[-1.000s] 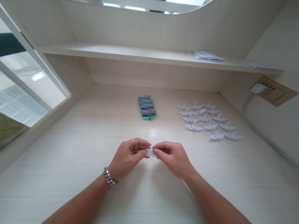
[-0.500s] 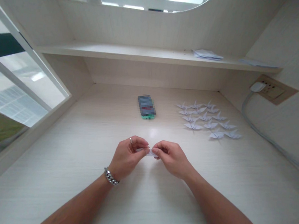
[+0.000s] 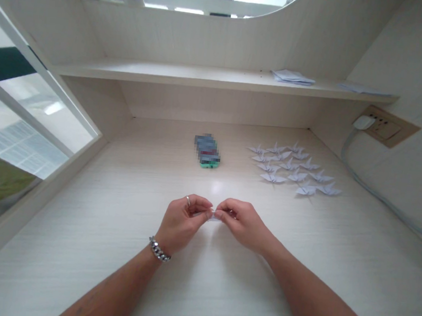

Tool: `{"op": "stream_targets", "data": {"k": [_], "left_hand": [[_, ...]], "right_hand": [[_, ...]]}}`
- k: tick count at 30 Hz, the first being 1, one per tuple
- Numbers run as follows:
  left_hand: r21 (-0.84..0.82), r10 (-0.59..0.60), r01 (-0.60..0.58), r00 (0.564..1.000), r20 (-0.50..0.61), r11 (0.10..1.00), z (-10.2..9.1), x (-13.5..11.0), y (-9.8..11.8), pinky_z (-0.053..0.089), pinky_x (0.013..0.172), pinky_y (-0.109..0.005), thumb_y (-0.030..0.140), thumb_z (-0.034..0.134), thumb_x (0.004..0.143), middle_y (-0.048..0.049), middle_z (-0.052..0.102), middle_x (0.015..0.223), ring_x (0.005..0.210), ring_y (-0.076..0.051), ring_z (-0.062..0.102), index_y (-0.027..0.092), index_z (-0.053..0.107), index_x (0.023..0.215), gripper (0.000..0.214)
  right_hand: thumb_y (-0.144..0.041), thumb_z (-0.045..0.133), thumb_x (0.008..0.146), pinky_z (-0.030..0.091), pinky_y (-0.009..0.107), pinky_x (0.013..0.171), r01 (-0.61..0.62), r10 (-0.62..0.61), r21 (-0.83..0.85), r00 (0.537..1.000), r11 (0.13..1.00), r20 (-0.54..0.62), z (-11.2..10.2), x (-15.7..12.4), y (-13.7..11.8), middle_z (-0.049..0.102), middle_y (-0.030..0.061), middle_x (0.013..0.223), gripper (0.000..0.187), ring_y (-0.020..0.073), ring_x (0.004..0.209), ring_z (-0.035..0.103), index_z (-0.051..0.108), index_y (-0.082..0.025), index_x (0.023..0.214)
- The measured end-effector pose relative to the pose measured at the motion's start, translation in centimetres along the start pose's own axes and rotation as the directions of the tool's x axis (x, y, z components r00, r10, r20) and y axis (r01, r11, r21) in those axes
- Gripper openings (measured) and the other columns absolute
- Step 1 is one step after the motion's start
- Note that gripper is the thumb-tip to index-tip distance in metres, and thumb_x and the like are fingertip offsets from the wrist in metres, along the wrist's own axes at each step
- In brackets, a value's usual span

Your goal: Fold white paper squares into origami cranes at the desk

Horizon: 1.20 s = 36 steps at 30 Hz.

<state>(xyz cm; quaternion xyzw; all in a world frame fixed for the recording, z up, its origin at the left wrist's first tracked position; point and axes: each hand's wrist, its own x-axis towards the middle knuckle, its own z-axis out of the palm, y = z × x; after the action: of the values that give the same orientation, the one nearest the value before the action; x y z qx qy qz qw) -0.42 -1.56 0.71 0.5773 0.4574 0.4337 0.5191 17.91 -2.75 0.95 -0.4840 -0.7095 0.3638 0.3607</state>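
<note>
Over the middle of the pale wooden desk (image 3: 111, 248), my left hand (image 3: 183, 223) and my right hand (image 3: 239, 224) meet fingertip to fingertip. Both pinch a small folded piece of white paper (image 3: 213, 216), mostly hidden between the fingers. A ring sits on a left finger and a chain bracelet on the left wrist. Several finished white paper cranes (image 3: 293, 169) lie in rows on the desk to the far right of my hands.
A phone in a green case (image 3: 207, 151) lies flat beyond my hands. On the shelf (image 3: 167, 73) above rest loose paper sheets (image 3: 293, 77). A wall socket (image 3: 383, 127) with a plug and grey cable (image 3: 373, 192) is at right. A glass pane borders the left.
The hands have pressed closer together around the paper, so less of it shows than a second ago. They shifted only slightly over the desk.
</note>
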Motion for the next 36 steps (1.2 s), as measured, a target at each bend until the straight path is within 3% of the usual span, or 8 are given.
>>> {"op": "stream_targets", "data": {"k": [6, 11, 15, 24, 29, 33, 36], "left_hand": [[0.002, -0.065, 0.066, 0.989, 0.132, 0.998, -0.6, 0.3, 0.3, 0.057, 0.071, -0.029, 0.022, 0.068, 0.075, -0.0079, 0.077, 0.086, 0.077, -0.019, 0.071, 0.013, 0.068, 0.1, 0.026], [0.344, 0.007, -0.066, 0.985, 0.172, 0.937, -0.4, 0.4, 0.2, 0.051, 0.061, -0.025, 0.031, 0.062, 0.081, -0.0051, 0.074, 0.073, 0.066, -0.017, 0.066, 0.016, 0.072, 0.077, 0.018], [0.43, 0.074, -0.15, 0.979, 0.189, 0.89, -0.2, 0.2, 0.2, 0.045, 0.057, -0.022, 0.03, 0.061, 0.082, -0.0028, 0.072, 0.069, 0.063, -0.015, 0.062, 0.018, 0.072, 0.074, 0.018], [0.39, 0.043, -0.101, 0.987, 0.155, 0.915, -0.6, 0.3, 0.7, 0.039, 0.049, -0.021, 0.03, 0.063, 0.079, -0.0018, 0.068, 0.061, 0.053, -0.012, 0.055, 0.016, 0.072, 0.072, 0.018], [0.273, 0.02, -0.039, 0.997, 0.072, 0.961, -1.4, 0.6, 0.5, 0.046, 0.055, -0.023, 0.033, 0.065, 0.078, -0.0029, 0.069, 0.063, 0.059, -0.015, 0.062, 0.015, 0.071, 0.075, 0.019], [0.253, -0.005, -0.017, 0.996, 0.086, 0.967, -1.2, 0.6, 0.3, 0.046, 0.055, -0.023, 0.033, 0.065, 0.078, -0.0038, 0.069, 0.064, 0.06, -0.015, 0.062, 0.014, 0.071, 0.076, 0.019], [0.21, -0.021, -0.011, 0.989, 0.147, 0.978, -0.7, 0.5, 0.2, 0.048, 0.059, -0.024, 0.031, 0.064, 0.079, -0.0037, 0.068, 0.065, 0.061, -0.015, 0.062, 0.014, 0.069, 0.074, 0.018]], "right_hand": [[-0.019, 0.054, 0.088, 0.038, 0.024, 0.062, -0.016, 0.017, -0.06, 1.0, 0.998, 0.018, 0.1, 0.0, -0.2, 0.063, -0.0002, 0.07, 0.017, 0.0126, 0.066, 0.055, 0.063, -0.017, 0.074], [-0.02, 0.054, 0.088, 0.039, 0.024, 0.064, 0.001, 0.0, -0.066, 1.0, 0.998, 0.026, 0.1, 0.1, 0.0, 0.064, 0.0009, 0.074, 0.015, 0.0132, 0.069, 0.056, 0.064, -0.017, 0.078], [-0.019, 0.056, 0.086, 0.041, 0.024, 0.064, 0.009, -0.008, -0.049, 0.999, 0.999, 0.033, 0.2, 0.0, 0.1, 0.067, 0.002, 0.077, 0.011, 0.0133, 0.07, 0.058, 0.066, -0.017, 0.081], [-0.02, 0.053, 0.084, 0.037, 0.022, 0.054, -0.02, 0.031, -0.101, 0.994, 0.995, 0.108, -1.3, 0.0, 0.1, 0.064, 0.0, 0.068, 0.016, 0.0109, 0.06, 0.053, 0.066, -0.017, 0.076], [-0.02, 0.054, 0.083, 0.037, 0.023, 0.055, -0.034, 0.038, -0.158, 0.999, 0.987, 0.024, -2.6, 0.0, 1.0, 0.064, 0.0003, 0.069, 0.015, 0.0122, 0.062, 0.052, 0.067, -0.017, 0.076], [-0.028, 0.055, 0.088, 0.043, 0.024, 0.064, 0.001, -0.001, 0.006, 1.0, 1.0, 0.02, -1.9, 0.0, 0.8, 0.068, 0.0033, 0.085, 0.016, 0.0144, 0.075, 0.059, 0.067, -0.017, 0.089], [-0.025, 0.055, 0.088, 0.042, 0.024, 0.064, 0.019, -0.018, -0.024, 0.999, 1.0, 0.05, -0.9, -0.1, 0.2, 0.067, 0.0018, 0.079, 0.015, 0.0132, 0.071, 0.058, 0.067, -0.017, 0.083]]}}
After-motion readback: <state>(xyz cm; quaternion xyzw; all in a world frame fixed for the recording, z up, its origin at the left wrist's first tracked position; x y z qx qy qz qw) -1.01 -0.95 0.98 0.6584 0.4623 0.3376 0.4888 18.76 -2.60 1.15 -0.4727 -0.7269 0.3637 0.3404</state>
